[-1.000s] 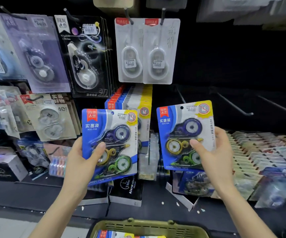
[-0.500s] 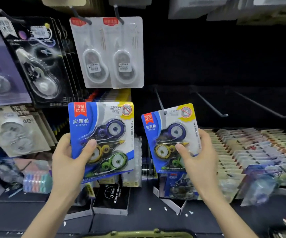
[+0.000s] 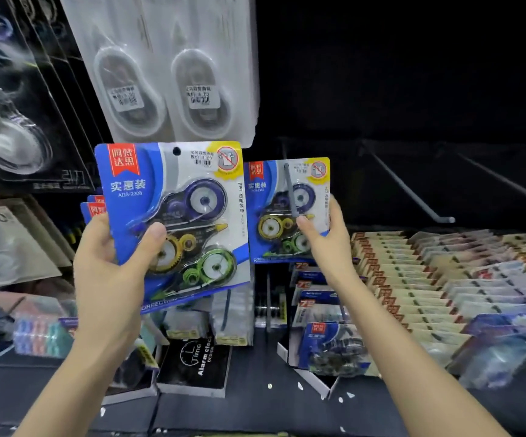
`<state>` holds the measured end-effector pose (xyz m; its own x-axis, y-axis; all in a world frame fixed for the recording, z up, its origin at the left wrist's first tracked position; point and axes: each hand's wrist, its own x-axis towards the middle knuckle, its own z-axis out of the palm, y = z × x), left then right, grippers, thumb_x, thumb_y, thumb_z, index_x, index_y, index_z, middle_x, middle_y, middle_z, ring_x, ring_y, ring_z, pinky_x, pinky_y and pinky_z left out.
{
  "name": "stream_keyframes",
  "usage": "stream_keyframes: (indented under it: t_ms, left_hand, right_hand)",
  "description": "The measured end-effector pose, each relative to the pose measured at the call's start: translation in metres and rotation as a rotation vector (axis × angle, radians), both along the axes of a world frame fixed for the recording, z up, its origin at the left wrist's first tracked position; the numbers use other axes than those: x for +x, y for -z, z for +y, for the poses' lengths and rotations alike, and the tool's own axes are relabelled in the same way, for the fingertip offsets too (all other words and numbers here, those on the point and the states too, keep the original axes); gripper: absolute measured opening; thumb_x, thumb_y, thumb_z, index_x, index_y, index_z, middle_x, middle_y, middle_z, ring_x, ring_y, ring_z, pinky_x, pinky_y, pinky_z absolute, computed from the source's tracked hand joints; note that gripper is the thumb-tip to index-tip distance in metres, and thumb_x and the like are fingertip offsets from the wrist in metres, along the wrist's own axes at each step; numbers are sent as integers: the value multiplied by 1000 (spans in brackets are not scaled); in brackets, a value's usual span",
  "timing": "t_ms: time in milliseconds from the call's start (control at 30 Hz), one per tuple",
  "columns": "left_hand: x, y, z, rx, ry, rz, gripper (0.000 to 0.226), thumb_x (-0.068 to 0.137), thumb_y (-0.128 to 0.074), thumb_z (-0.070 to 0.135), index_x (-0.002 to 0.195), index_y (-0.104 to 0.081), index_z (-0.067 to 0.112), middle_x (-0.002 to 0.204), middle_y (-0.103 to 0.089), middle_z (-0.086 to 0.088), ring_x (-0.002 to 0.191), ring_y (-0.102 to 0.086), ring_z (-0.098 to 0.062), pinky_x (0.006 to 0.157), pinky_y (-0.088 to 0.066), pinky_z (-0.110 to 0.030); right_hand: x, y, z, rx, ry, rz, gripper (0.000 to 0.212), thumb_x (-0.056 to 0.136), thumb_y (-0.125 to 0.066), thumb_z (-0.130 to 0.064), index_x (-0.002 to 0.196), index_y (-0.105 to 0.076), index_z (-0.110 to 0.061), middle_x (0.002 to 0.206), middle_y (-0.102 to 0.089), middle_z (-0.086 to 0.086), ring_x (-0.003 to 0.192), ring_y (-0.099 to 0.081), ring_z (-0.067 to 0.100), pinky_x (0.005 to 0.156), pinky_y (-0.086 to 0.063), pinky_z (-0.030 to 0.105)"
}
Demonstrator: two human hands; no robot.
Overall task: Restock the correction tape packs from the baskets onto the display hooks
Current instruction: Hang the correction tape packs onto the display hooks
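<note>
Centre frame: right hand [image 3: 327,244] pinches 1 correction tape pack [image 3: 266,197] threaded on a hook [image 3: 290,190]; left hand [image 3: 107,272] grips a spare pack [image 3: 173,190]. Released too early, the threaded pack may slide off the hook's tip.

two white blister cards with oval bubbles and price stickers [image 3: 173,77], hanging top centre | glossy black carded packs [image 3: 34,115], upper left, overlapping | black box printed "Time Alarm clock" [image 3: 197,364], on dark shelf [image 3: 255,414] | rows of cream packets [image 3: 428,279], right, overlapping | pastel stack in clear wrap [image 3: 39,334], lower left | small white scraps [image 3: 269,386], scattered on shelf
</note>
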<state>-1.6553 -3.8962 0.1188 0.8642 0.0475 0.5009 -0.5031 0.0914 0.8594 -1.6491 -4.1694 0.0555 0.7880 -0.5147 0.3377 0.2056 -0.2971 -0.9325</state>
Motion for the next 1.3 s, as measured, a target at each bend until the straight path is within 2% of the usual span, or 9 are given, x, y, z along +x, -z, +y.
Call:
stream_keyframes:
  t_ms: [100,233,600,700,867,967,1067,1133,1300]
  left_hand:
    - [4,0,-4,-1,-6,-6,20,73,-71,45,93,-68,46,100,-69,9,94,-64,-18,89,-54,-41]
    - [2,2,-7,5,1,-23,21,75,-72,44,96,-67,45,109,-67,-1,100,-64,-24,94,-52,-53]
    - [-18,12,-15,14,2,28,23,74,-73,44,95,-66,40,104,-69,1,98,-66,-23,96,-50,-57]
    - [-28,14,-13,-10,6,49,23,71,-75,45,92,-68,42,102,-69,-1,95,-66,-24,93,-53,-54]
    - [-56,24,-19,-54,188,103,49,54,-84,66,92,-71,38,95,-74,7,85,-68,-10,74,-56,-21]
    - [-68,31,-26,-25,242,144,53,56,-82,69,97,-71,36,101,-74,4,91,-68,-12,77,-55,-22]
    - [-68,30,-20,133,220,90,55,70,-72,67,106,-64,27,107,-72,9,100,-66,-9,84,-54,-24]
    - [-58,25,-12,376,16,-36,46,81,-58,60,109,-60,23,115,-68,13,107,-62,-7,93,-48,-26]
    - [-11,10,-3,934,-506,-363,62,92,-44,51,133,-55,6,145,-46,-23,135,-41,-42,109,-31,-49]
  right_hand:
    - [18,0,-4,-11,23,19,64,95,-64,-23,150,-32,-26,125,-51,-24,108,-50,-18,91,-39,8]
    - [32,-2,-7,-20,25,66,67,96,-62,-25,153,-28,-22,127,-52,-15,114,-52,4,95,-41,23]
    - [16,-12,-11,-264,147,328,74,99,-52,-38,158,-9,-21,137,-55,9,118,-57,30,87,-44,35]
    - [-28,-26,10,-283,221,289,66,101,-48,-43,155,-20,-20,125,-59,3,112,-59,23,79,-41,30]
    - [-109,-44,67,105,-442,98,37,90,-65,-36,125,-55,-29,111,-69,-9,104,-66,9,87,-55,26]
    - [-124,-38,80,181,-425,-26,28,87,-70,-21,111,-61,-31,112,-70,-1,105,-67,16,90,-57,42]
    - [-139,-36,75,164,-365,-131,29,85,-69,-14,110,-62,-27,107,-71,-6,102,-68,13,83,-56,29]
    - [-147,-37,65,148,-294,-143,29,88,-70,-5,110,-61,-22,101,-71,-9,95,-68,8,78,-53,20]
    - [-141,-38,38,77,-178,-69,30,89,-68,-4,109,-62,-25,103,-70,-8,97,-67,11,85,-57,37]
